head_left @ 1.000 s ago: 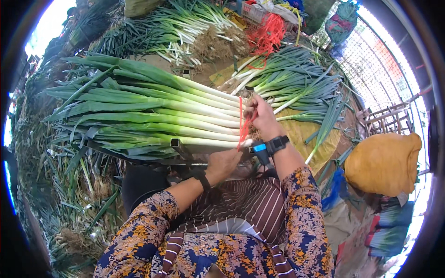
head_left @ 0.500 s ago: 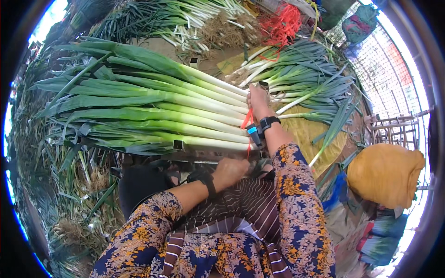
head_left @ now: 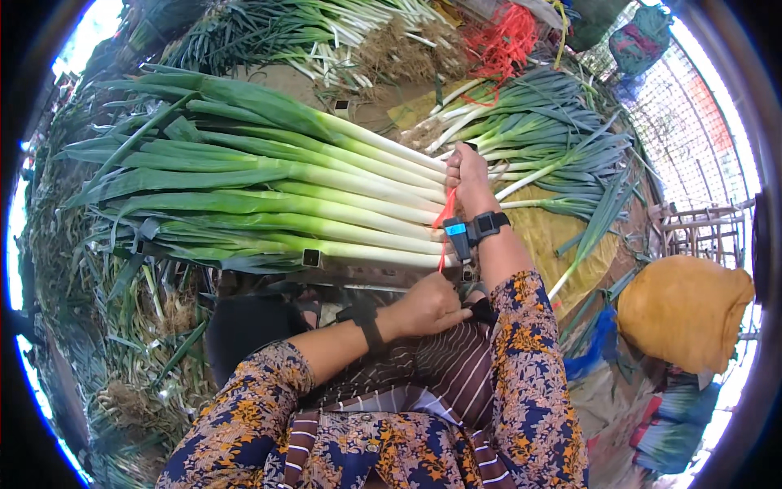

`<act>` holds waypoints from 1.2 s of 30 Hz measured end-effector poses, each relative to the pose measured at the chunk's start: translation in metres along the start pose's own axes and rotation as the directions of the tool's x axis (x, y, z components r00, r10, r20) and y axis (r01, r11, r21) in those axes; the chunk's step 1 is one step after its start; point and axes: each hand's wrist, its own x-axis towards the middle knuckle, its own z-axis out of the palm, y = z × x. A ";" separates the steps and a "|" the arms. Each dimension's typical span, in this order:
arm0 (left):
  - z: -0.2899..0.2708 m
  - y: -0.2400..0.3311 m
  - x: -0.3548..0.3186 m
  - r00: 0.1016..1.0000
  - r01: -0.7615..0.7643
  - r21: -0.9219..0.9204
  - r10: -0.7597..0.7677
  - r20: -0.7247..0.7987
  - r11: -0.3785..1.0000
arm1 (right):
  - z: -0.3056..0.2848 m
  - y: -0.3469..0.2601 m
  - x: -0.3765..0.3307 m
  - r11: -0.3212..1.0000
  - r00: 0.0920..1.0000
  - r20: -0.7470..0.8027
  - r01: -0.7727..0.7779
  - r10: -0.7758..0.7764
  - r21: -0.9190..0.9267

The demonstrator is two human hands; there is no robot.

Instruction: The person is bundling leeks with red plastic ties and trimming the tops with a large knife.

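Several thick leeks (head_left: 358, 200) lie side by side on a low frame, green leaves to the left and white stems to the right. A red plastic strip (head_left: 444, 216) crosses the white ends. My right hand (head_left: 468, 174) is closed on the strip's upper part, just beyond the stem ends on the right. My left hand (head_left: 429, 305) is a fist in front of the frame, over my lap. From it the strip's lower end runs taut up to the nearest stem. What lies inside each fist is mostly hidden.
Thinner leeks (head_left: 538, 138) lie on a yellow sheet (head_left: 542, 236) at the right. Behind are rooted leeks (head_left: 407, 49) and a heap of red strips (head_left: 501, 41). Square metal posts (head_left: 311, 257) stand at the frame's edges. A yellow bundle (head_left: 683, 314) sits at right.
My left hand has moved right and slightly down, coming under the strip. My right hand has shifted slightly right. The leeks look unmoved.
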 end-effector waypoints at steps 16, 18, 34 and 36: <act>0.019 0.000 -0.019 0.999 0.044 0.118 -0.047 0.017 0.992 | 0.000 0.020 0.034 0.537 0.710 -0.006 0.527 -0.704 -0.659; 0.022 0.001 -0.019 1.000 0.003 0.182 -0.008 0.025 0.983 | -0.007 0.027 0.040 0.485 0.690 -0.015 0.493 -0.724 -0.723; 0.016 0.006 -0.027 0.999 0.035 0.120 -0.034 -0.005 0.992 | 0.007 0.019 0.025 0.418 0.642 0.045 0.549 -0.765 -0.724; 0.019 0.005 -0.026 0.998 0.042 -0.045 -0.044 -0.048 0.998 | 0.004 0.021 0.030 0.399 0.652 0.059 0.530 -0.756 -0.749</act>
